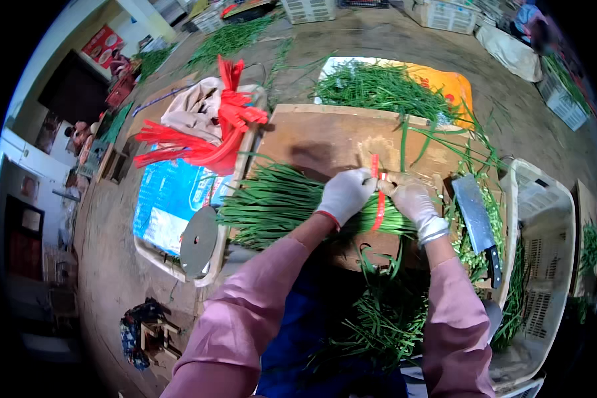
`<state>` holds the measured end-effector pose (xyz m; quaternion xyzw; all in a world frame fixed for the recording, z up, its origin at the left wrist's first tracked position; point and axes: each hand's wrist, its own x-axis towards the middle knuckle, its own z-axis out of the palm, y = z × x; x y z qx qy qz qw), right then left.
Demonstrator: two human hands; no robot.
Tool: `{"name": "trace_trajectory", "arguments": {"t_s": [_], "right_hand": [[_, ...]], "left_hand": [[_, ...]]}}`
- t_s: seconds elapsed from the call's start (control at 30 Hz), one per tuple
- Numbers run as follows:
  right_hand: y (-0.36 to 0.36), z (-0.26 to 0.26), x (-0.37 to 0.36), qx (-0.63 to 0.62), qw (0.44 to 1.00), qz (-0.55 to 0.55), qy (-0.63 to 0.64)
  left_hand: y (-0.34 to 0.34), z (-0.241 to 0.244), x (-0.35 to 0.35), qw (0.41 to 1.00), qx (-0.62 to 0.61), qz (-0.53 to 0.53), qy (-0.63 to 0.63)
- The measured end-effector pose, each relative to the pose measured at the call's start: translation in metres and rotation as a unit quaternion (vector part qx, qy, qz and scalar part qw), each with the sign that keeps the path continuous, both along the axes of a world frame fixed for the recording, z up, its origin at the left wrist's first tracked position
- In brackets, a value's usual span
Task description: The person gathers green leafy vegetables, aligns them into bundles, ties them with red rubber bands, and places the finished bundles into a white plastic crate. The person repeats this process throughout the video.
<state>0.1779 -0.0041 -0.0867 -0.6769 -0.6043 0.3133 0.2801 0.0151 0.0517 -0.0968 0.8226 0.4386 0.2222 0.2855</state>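
A thick bundle of green garlic chives (273, 204) lies across a wooden board (308, 134), leaves to the left and cut stems to the right. Around its stem end runs a red printed tie strip (379, 211), one end sticking up above the bundle. My left hand (347, 191), in a white glove with a red cuff edge, pinches the strip at the top of the bundle. Close against it, my right hand (412, 199), gloved in white with tan fingertips, grips the strip too. A cleaver (472, 211) with a black handle rests right of my right hand, on chopped stem ends.
At left, a crate holds red strips (219, 144), a blue printed sack (174, 189) and a grey disc (198, 241). Loose chives (383, 84) lie beyond the board. A white plastic crate (547, 248) stands at right, a small stool (159, 338) lower left. Other people sit farther off.
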Motion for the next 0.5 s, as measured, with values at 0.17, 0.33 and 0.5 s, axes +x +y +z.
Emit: {"name": "trace_trajectory", "arguments": {"t_s": [0.17,0.33,0.5], "right_hand": [[-0.011,0.019,-0.005,-0.012,0.999,0.0,-0.042],[-0.025,0.024,-0.006,-0.008,0.994,0.012,-0.105],[-0.033,0.033,-0.013,0.052,0.993,0.007,-0.109]], "left_hand": [[-0.031,0.014,0.001,0.979,0.198,0.037,-0.004],[-0.048,0.018,-0.001,0.98,0.187,0.062,-0.035],[-0.067,0.014,-0.002,0.965,0.249,0.08,-0.023]]}}
